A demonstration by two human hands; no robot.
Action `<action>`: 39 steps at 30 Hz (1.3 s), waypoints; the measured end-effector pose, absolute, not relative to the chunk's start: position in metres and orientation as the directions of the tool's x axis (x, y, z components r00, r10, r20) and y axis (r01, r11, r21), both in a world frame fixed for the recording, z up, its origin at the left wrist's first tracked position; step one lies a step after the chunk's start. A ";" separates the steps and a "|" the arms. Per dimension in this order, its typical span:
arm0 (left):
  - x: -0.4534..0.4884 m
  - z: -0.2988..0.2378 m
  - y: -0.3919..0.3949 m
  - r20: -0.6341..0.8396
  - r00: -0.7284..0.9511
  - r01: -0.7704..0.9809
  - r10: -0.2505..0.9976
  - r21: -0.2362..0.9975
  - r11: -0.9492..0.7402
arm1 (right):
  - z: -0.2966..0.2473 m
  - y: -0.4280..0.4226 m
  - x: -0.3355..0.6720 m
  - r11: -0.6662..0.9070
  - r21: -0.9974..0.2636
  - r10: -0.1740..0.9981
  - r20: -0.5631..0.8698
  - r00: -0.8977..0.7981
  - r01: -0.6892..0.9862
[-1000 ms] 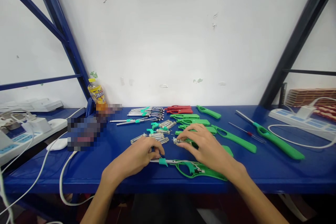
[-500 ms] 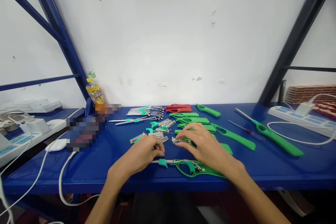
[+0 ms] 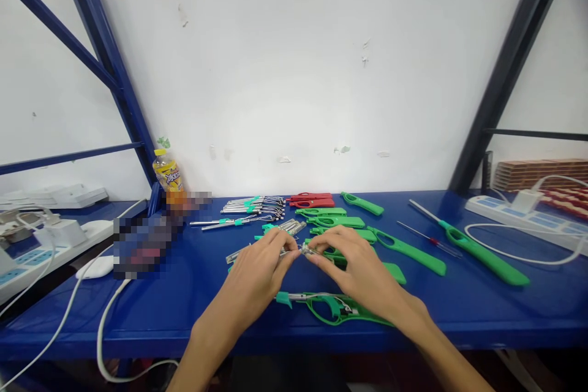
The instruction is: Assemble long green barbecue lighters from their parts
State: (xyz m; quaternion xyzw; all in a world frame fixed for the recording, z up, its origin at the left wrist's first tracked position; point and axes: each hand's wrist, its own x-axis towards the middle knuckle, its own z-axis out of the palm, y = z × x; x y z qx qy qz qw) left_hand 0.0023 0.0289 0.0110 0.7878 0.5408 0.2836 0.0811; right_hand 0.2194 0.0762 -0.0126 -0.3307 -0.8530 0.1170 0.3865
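My right hand (image 3: 356, 263) pinches a small clear lighter fuel tank (image 3: 307, 249), its metal valve end facing left. Close against that end, my left hand (image 3: 264, 263) is closed in a pinch; whatever sits between its fingertips is too small to make out. Below both hands lies an opened green lighter half-shell (image 3: 367, 312) with a metal tube, wire and teal trigger (image 3: 331, 303) in it. Several more clear tanks (image 3: 294, 228) lie behind my left hand, partly hidden. Green lighter casings (image 3: 337, 222) are lined up behind my right hand.
Metal lighter tubes with wires (image 3: 250, 205) and red casings (image 3: 312, 201) lie at the back. On the right are a finished-looking green lighter (image 3: 487, 251), a thin screwdriver (image 3: 432, 240) and a power strip (image 3: 528, 211). A yellow-labelled bottle (image 3: 169, 177) and white cables (image 3: 103, 318) are left.
My left hand has lifted and moved right, bringing its fingertips up to the valve end of the tank. My right hand stays nearly in place. The camera view has tipped slightly upward.
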 end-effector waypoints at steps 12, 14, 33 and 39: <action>0.008 0.011 0.028 0.448 0.264 0.869 0.854 0.273 -0.412 | -0.004 0.067 0.221 0.802 -0.390 0.590 0.634 -0.499 0.453; 0.008 0.011 0.028 0.461 0.263 0.875 0.847 0.256 -0.411 | -0.005 0.067 0.221 0.806 -0.395 0.586 0.639 -0.499 0.441; 0.006 0.019 0.021 0.710 0.024 0.734 0.704 0.466 -0.495 | -0.011 0.069 0.207 0.736 -0.594 0.677 0.659 -0.328 0.325; 0.025 0.013 0.020 0.627 0.028 0.573 0.779 0.629 -0.526 | -0.005 0.058 0.203 0.742 -0.620 0.671 0.681 -0.295 0.256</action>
